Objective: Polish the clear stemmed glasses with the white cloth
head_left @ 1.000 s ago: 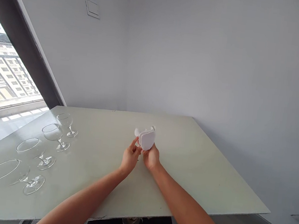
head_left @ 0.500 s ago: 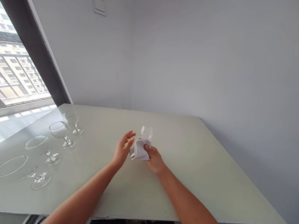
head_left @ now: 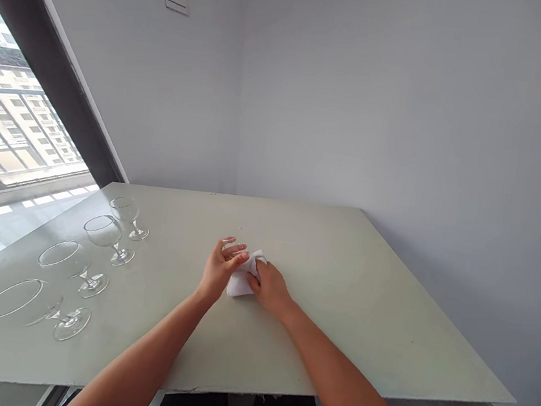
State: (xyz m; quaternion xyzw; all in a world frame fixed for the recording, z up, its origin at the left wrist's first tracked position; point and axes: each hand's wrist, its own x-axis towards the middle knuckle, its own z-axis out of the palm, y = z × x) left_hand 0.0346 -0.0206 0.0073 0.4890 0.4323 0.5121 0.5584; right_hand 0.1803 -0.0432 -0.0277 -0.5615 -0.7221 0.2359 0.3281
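Note:
Near the middle of the table, my right hand [head_left: 270, 289] is closed on a folded white cloth [head_left: 240, 284], its fingers pushed into the folds. My left hand [head_left: 217, 268] is just left of the cloth, thumb and fingers curved round a clear wine glass [head_left: 241, 251]. Only a faint sheen of this glass shows between the fingers and the cloth; its stem and foot are hidden. The cloth is pressed against the glass, but whether it is inside the bowl I cannot tell.
Several clear stemmed glasses stand upright in a row along the left side of the pale table [head_left: 333, 340], among them a near glass [head_left: 72, 324] and a far glass [head_left: 138, 233]. A window is at left; walls [head_left: 361, 96] rise behind and to the right.
The glass that stuck up above the cloth has come down between my hands. My left hand has closed round it, and my right hand has shifted left with the cloth.

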